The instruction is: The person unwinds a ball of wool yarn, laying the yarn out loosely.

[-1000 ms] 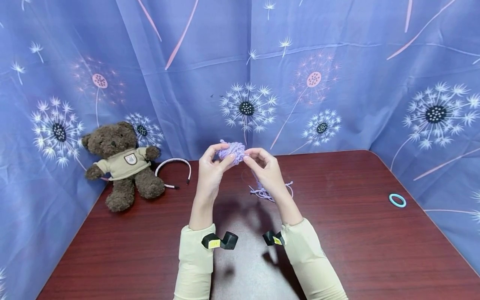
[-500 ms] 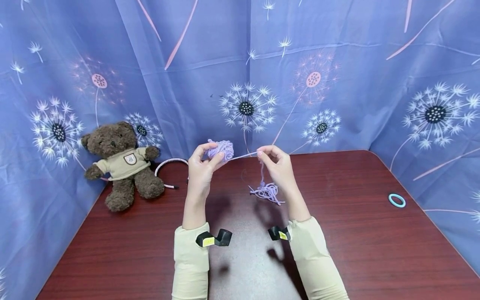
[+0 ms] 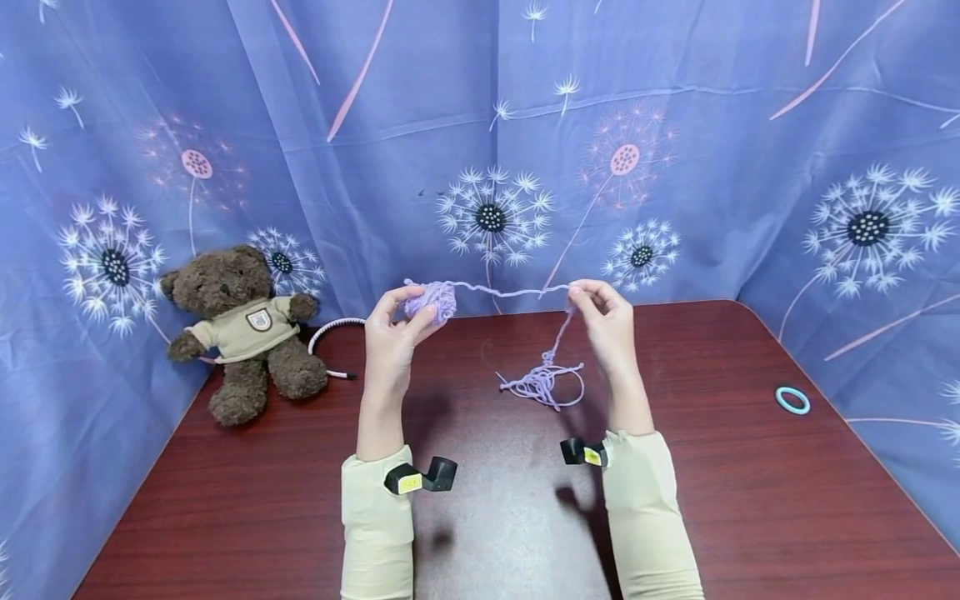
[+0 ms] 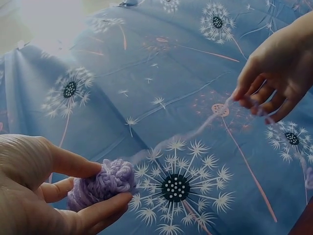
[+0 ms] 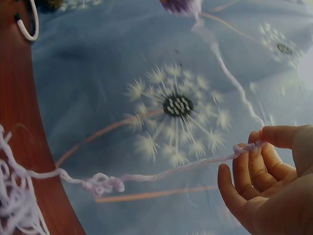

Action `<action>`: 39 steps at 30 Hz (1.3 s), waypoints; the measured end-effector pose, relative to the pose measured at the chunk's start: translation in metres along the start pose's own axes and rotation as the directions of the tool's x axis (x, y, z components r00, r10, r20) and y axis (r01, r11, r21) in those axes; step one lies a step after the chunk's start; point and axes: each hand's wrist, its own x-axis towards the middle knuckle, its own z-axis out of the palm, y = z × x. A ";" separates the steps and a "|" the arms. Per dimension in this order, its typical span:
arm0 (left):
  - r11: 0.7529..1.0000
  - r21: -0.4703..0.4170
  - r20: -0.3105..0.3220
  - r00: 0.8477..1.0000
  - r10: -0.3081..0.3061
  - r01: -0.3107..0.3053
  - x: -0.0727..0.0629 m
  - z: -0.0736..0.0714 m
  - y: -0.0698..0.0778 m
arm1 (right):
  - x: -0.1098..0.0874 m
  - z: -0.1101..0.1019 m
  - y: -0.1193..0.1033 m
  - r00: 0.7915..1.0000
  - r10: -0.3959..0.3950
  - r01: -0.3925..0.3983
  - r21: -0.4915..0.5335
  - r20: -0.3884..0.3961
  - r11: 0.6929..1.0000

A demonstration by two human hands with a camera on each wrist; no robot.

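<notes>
My left hand (image 3: 392,333) holds a small ball of lilac yarn (image 3: 432,303) between thumb and fingers, raised over the table's far part. In the left wrist view the yarn ball (image 4: 105,183) shows its wound strands. A yarn strand (image 3: 502,293) runs from the ball to my right hand (image 3: 609,329), sagging slightly. Thumb and forefinger of the right hand (image 5: 274,171) pinch that strand. Below the pinch the yarn hangs down through a small knotted clump (image 5: 102,183) to a loose tangle of yarn (image 3: 542,383) on the table.
A brown teddy bear (image 3: 243,329) in a beige shirt sits at the back left. Beside it lies a white headband (image 3: 330,329), partly behind my left hand. A turquoise ring (image 3: 792,400) lies near the right edge of the dark red table (image 3: 735,483). Blue dandelion-print cloth (image 3: 390,192) hangs behind.
From close together, the hands have moved apart, the right one going right and the left a little left. A length of yarn now spans between them.
</notes>
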 end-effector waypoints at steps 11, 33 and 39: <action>1.000 -0.027 -0.026 1.000 0.007 -0.008 0.000 -0.001 0.002 | 0.009 -0.020 0.000 0.995 0.009 -0.002 0.072 -0.104 0.997; 0.999 0.038 0.028 0.999 -0.018 0.017 -0.004 0.014 -0.002 | -0.035 0.060 0.003 0.919 -0.007 0.093 -0.198 0.394 0.976; 0.999 0.033 0.025 0.999 -0.026 0.025 -0.006 0.016 -0.003 | -0.052 0.082 0.005 0.879 0.042 0.055 -0.187 0.475 0.981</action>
